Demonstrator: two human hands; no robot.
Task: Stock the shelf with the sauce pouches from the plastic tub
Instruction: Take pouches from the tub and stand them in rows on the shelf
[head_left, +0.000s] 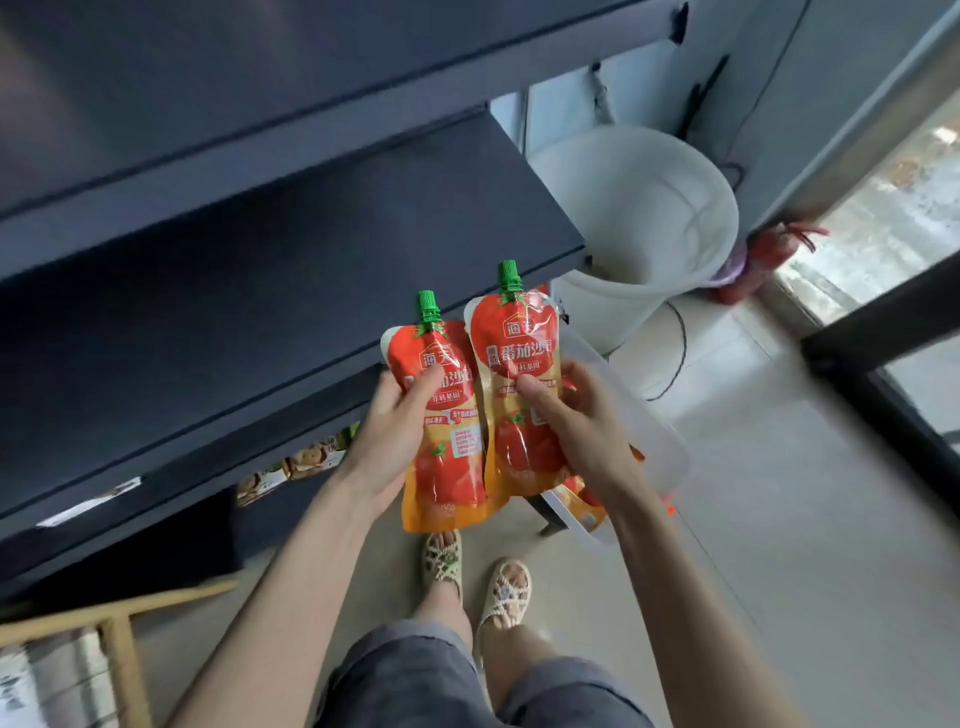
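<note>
A person stands facing a dark, matte metal shelf (291, 291) whose flat board is smooth. Just in front of the shelf's front edge, each hand holds one sauce pouch upright. The left hand (387, 436) wraps the side of the left pouch (447, 457), thumb pressed across its front and fingers curled behind. The right hand (584, 431) grips the right pouch (519, 415) the same way, thumb on the front. Both pouches are glossy, soft foil, red above and orange below (tomato pictures, Chinese lettering), each topped with a green screw cap (429, 306). Their side edges meet. Behind the right hand, off the shelf's right end, is a translucent plastic tub (660, 447) with more pouches (584, 506) showing through its wall. Beyond that same end stands a round white bucket (644, 218).
</note>
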